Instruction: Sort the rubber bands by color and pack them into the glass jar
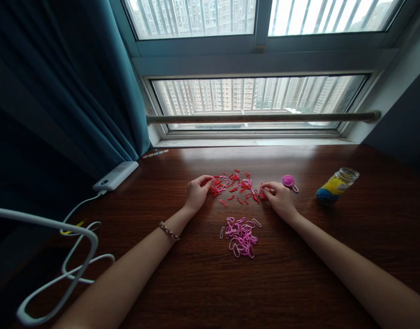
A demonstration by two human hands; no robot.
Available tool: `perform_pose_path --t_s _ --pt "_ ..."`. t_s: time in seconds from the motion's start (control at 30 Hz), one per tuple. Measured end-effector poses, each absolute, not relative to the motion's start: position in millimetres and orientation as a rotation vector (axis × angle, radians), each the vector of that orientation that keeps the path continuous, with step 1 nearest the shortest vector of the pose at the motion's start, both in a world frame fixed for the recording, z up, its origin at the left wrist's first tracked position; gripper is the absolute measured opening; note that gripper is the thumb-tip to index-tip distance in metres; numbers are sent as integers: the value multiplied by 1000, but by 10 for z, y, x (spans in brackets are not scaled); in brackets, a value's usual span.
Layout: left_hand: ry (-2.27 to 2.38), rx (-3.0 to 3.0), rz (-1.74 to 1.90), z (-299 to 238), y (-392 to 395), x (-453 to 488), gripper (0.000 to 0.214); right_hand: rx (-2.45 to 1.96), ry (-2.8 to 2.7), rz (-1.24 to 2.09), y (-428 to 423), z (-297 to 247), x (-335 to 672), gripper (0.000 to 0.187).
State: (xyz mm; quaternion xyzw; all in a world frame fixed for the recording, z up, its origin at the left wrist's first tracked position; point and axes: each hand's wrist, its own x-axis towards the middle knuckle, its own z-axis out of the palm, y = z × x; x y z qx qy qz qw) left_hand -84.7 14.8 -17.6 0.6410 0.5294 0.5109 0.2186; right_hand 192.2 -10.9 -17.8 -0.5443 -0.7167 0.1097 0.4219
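Note:
Loose red and pink clips (234, 188), shaped like small paper clips, lie spread between my two hands on the dark wooden table (196, 292). At the left edge of this spread, my left hand (197, 193) has its thumb and forefinger pinched together, touching the clips. My right hand (280, 198) pinches at the opposite edge, its fingertips among red clips. What either pinch holds is too small to make out. Closer to me, between the forearms, sits a separate pile of pink clips (242, 237).
Beyond my right hand is a small pink scoop (288, 180). Farther right, a clear jar (337, 185) with yellow and blue on it stands tilted in view. A white power bank (116, 176) and looping white cable (90, 246) lie left, by the blue curtain (103, 91).

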Motion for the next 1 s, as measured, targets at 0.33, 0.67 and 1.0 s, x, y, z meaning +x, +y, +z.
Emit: perform_pose_path --t_s 0.33,0.67,1.0 --pt "1350 2055 1308 21 -65 -668 20 -1338 -1915 291 -91 -203 1919 18" --pt "691 2344 591 155 -502 -275 17 -1426 -1764 336 -64 -234 1939 13" --pt "866 2480 498 303 -516 -314 20 -1096 -1336 772 -185 -97 1830 17"
